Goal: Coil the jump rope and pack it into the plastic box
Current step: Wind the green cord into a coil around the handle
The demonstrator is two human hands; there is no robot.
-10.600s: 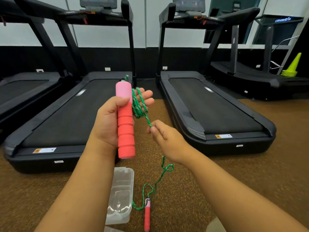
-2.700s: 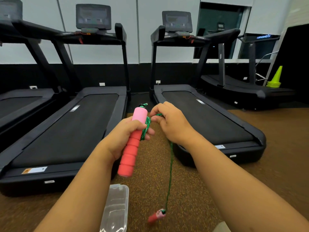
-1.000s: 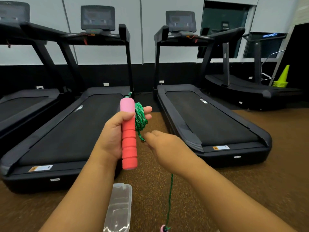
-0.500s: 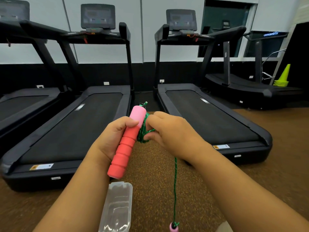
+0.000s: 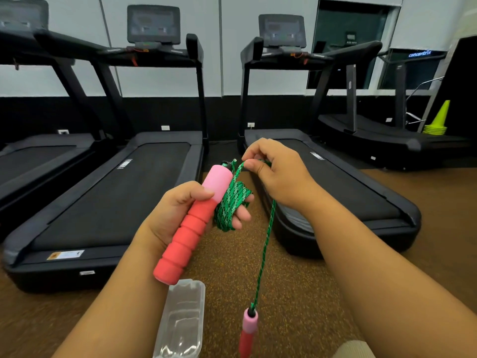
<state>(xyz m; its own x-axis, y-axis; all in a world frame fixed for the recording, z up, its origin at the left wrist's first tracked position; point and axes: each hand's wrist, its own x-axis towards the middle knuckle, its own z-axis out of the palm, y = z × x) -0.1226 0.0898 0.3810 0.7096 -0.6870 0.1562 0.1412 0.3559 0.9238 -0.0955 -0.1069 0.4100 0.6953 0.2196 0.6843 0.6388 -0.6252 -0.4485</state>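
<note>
While both hands (image 5: 178, 215) (image 5: 278, 177) grip rope (image 5: 232, 202): two handles (image 5: 191, 226) (image 5: 249, 329), one box (image 5: 183, 319).

Gym: row of treadmills (image 5: 144, 192)

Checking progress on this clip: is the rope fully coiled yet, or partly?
Partly. Green rope loops wrap the left hand fingers, but a straight length hangs from the right hand to the dangling second handle.

A single wide-angle head-worn camera looks forward and down from close behind the person's raised forearms, across the brown floor (image 5: 322, 293) toward the treadmills (image 5: 116, 197) lined up against the far wall (image 5: 219, 60).
</note>
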